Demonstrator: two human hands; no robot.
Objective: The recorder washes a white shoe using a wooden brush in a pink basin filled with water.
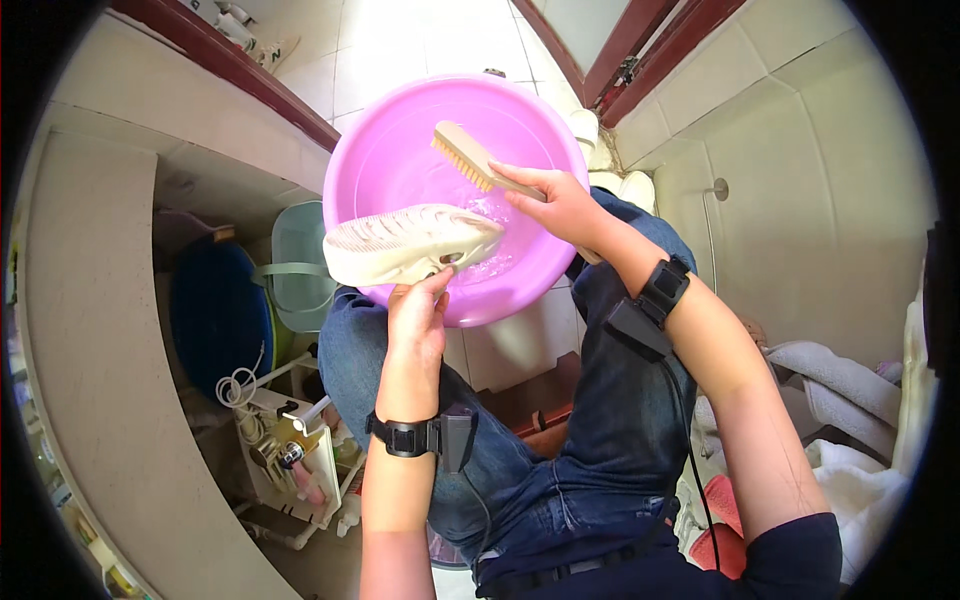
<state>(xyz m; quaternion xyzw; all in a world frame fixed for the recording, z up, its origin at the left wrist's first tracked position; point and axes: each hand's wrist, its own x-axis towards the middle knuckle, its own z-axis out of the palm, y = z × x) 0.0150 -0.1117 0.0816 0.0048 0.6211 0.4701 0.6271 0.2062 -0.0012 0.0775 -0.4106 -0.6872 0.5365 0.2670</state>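
Note:
A pale cream shoe (405, 240) is tilted over the near left side of a large pink basin (345, 165), its ridged sole turned up. My left hand (416, 318) grips the shoe from below, near its middle. In my right hand (555, 205) is a wooden scrubbing brush (468, 157), held by its handle over the basin. The brush's yellowish bristles face down and left, apart from the shoe. Rippled water (490, 265) lies in the basin below both.
To the left, a blue tub (212, 315) and a pale teal bucket (298, 258) stand under a ledge, with a cluttered white rack (318, 470) nearer me. Grey towels (845, 385) and red slippers (722, 505) lie at the right. White shoes (637, 188) sit beyond my right knee.

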